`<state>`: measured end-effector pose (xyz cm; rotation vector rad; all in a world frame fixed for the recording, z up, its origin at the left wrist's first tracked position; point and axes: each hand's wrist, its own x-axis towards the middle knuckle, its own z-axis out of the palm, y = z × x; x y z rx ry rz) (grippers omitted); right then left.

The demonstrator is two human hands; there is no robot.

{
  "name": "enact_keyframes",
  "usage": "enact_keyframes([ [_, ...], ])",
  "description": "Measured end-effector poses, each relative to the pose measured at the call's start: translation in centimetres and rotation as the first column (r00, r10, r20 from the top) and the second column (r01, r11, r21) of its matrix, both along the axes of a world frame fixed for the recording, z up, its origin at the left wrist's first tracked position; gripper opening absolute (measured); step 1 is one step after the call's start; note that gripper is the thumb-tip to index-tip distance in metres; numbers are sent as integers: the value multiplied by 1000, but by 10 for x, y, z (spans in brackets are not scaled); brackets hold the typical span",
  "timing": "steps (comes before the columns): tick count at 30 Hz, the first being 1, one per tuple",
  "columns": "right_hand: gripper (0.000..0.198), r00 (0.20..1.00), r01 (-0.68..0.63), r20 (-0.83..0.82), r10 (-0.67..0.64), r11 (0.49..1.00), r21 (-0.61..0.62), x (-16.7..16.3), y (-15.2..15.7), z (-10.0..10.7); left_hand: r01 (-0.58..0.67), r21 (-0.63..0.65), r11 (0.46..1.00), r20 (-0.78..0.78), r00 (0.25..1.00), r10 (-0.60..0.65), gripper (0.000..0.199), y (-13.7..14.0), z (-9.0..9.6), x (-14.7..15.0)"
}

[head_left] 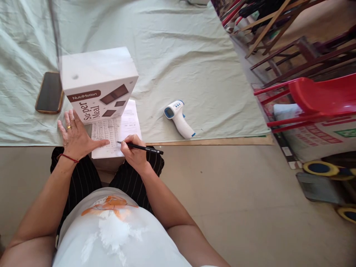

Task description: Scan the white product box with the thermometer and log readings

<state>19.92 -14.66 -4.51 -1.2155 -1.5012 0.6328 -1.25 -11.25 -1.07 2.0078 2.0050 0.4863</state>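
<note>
My right hand (134, 153) is closed around a black pen (147, 148), its tip at the sheet of paper (130, 125). Rows of small handwriting cover the paper's left part, and printed text shows on its right. Fingers spread, my left hand (75, 134) lies flat at the table edge, with the thumb reaching across onto the paper. A white box (97, 66) marked "NutriMotion Su-per Meal" stands just beyond the paper and hides its far part. The left fingertips are close to the box's lower left corner.
A dark phone (49, 92) lies left of the box. To the right rests a white and blue infrared thermometer (179, 118). Pale cloth (194, 48) covers the table. Beyond its right edge are a red plastic chair (322, 94), a printed sack (319, 137) and wooden frames (267, 29).
</note>
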Motion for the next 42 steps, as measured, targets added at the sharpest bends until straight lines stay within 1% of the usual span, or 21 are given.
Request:
enact_keyframes([
  [2, 12, 1000, -4, -1, 4, 1000, 26, 0, 0, 1, 2, -14, 1000, -6, 1000, -2, 161, 0, 0, 0],
  [5, 12, 999, -24, -22, 25, 999, 32, 0, 0, 1, 3, -32, 1000, -22, 1000, -3, 161, 1, 1, 0],
  [9, 12, 1000, -9, -27, 10, 999, 48, 1, 0, 1, 6, -29, 1000, -34, 999, -7, 161, 1, 1, -1],
  [15, 13, 1000, -7, -24, 8, 1000, 25, 1, 0, 1, 15, -5, 1000, -10, 1000, -15, 160, 1, -3, -2],
  [21, 13, 999, -7, 37, 7, 1000, 17, 1, 0, 1, 16, 13, 1000, 8, 1000, -16, 159, 2, -5, -4],
  [29, 12, 1000, 1, 22, -2, 998, 57, 3, 0, 0, 21, 6, 1000, 8, 1000, -22, 160, 3, -3, -3],
  [34, 13, 999, 38, -10, -37, 994, 102, 3, -1, 0, 19, 4, 1000, -3, 1000, -19, 159, 2, -3, -3],
  [42, 13, 998, 32, 49, -36, 996, 78, 3, -2, -4, 14, -32, 999, -34, 999, -15, 161, 3, -1, -3],
])
